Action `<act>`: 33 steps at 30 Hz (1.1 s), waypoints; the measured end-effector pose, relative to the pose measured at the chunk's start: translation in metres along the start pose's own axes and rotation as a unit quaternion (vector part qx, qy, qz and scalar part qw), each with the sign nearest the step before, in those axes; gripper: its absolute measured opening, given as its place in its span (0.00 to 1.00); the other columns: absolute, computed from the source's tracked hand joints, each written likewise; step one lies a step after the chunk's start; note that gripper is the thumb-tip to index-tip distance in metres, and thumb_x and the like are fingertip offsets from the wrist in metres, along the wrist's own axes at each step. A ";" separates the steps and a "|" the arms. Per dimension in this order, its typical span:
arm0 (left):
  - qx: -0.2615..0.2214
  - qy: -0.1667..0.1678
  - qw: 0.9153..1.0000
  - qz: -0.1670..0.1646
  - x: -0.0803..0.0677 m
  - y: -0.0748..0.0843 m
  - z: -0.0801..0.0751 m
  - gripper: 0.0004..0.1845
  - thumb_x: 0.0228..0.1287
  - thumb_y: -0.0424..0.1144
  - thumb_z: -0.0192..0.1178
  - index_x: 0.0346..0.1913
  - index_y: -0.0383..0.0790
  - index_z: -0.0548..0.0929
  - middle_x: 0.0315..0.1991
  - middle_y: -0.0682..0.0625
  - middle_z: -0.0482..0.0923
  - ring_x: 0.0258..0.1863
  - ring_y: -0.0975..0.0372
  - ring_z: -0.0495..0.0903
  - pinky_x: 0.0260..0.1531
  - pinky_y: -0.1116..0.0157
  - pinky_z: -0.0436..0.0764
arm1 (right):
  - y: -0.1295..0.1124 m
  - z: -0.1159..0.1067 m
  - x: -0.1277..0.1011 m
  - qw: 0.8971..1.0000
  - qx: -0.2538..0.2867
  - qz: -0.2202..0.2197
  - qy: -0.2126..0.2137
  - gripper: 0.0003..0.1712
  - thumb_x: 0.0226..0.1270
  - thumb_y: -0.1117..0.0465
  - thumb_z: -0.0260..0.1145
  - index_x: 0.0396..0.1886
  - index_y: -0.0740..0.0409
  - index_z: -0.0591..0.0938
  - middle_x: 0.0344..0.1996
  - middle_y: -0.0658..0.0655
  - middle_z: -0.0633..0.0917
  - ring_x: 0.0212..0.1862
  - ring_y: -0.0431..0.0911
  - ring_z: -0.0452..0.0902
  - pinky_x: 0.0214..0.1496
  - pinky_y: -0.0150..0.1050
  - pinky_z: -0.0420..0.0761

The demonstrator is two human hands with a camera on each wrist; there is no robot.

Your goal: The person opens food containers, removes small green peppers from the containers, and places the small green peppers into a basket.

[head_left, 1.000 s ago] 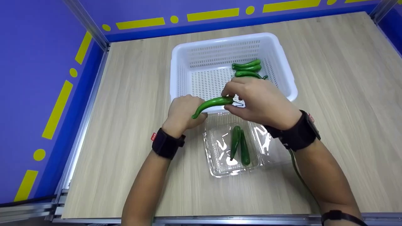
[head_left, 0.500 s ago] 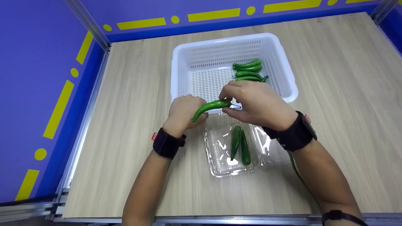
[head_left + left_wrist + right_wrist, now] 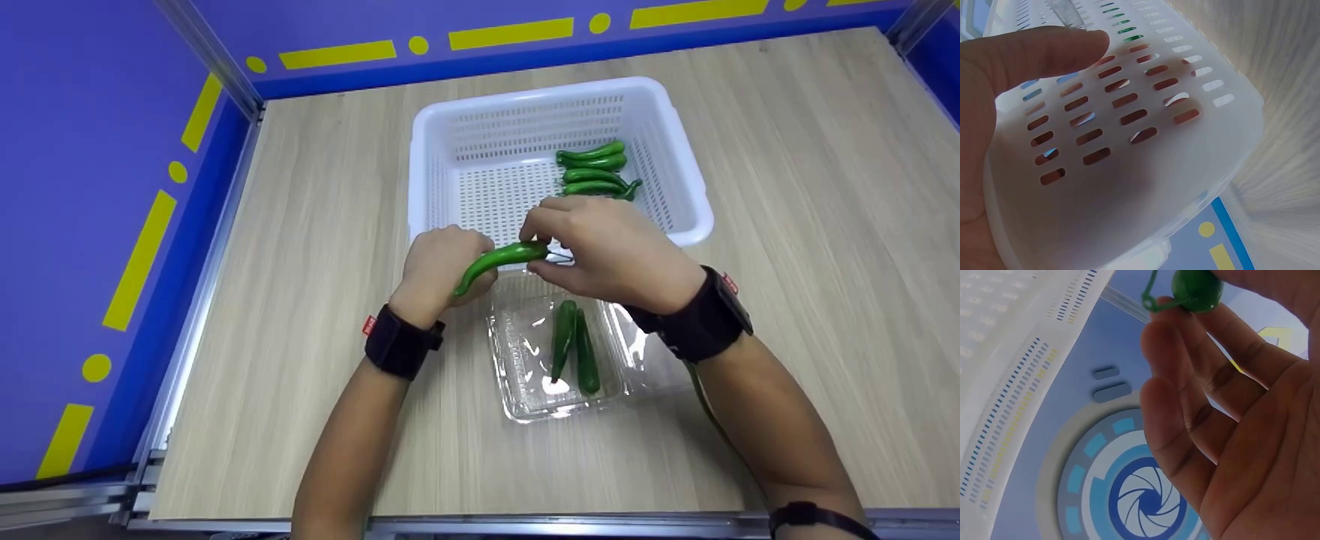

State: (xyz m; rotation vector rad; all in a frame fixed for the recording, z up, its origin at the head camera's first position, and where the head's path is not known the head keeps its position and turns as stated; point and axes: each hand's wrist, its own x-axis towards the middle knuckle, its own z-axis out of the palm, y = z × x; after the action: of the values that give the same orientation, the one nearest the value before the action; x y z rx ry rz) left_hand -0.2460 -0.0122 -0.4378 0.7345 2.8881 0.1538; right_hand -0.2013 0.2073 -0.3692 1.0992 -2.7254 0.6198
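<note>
Between the thumb and fingertips of my right hand (image 3: 607, 247) a curved green chili pepper (image 3: 499, 261) is pinched near its stem end. It hangs above the basket's near rim, its tip pointing left. In the right wrist view only the pepper's rounded end (image 3: 1199, 291) and thin stem show. My left hand (image 3: 442, 266) grips the near left rim of the white plastic basket (image 3: 525, 97). The left wrist view has the thumb (image 3: 1061, 53) against the slotted outer wall (image 3: 1145, 163), with fingers seen through the slots. Several green peppers (image 3: 596, 176) lie at the basket's right side.
A clear plastic clamshell box (image 3: 517, 382) sits open in front of the basket, its lid (image 3: 660, 360) folded out to the right under my right wrist. Two darker green peppers (image 3: 576, 345) lie in it. Blue panels (image 3: 112, 187) border the wooden table (image 3: 300, 187).
My right hand has come slightly down and left with the pepper, uncovering more of the peppers in the basket. The left hand has stayed put on the rim.
</note>
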 end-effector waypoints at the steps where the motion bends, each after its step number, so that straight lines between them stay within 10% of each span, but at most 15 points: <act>1: 0.001 0.002 1.000 0.001 0.000 0.000 0.000 0.11 0.54 0.38 0.61 0.18 0.50 0.72 0.19 0.55 0.74 0.21 0.59 0.75 0.21 0.58 0.74 | 0.000 0.000 0.000 1.000 -0.001 0.000 -0.001 0.10 0.61 0.56 0.73 0.41 0.53 0.84 0.36 0.49 0.85 0.37 0.45 0.82 0.40 0.45 0.82; 33: -0.019 0.003 1.000 -0.014 -0.001 -0.001 0.000 0.17 0.58 0.47 0.63 0.19 0.51 0.67 0.18 0.56 0.64 0.22 0.59 0.72 0.22 0.56 0.74 | 0.030 -0.008 -0.002 0.999 0.004 0.052 0.007 0.12 0.61 0.55 0.74 0.41 0.54 0.83 0.36 0.50 0.87 0.35 0.45 0.81 0.39 0.44 0.80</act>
State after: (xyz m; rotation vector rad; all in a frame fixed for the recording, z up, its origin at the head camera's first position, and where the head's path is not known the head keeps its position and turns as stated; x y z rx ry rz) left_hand -0.2455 -0.0130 -0.4381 0.6864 2.8902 0.2081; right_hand -0.2211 0.2315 -0.3721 0.9570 -2.7845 0.6495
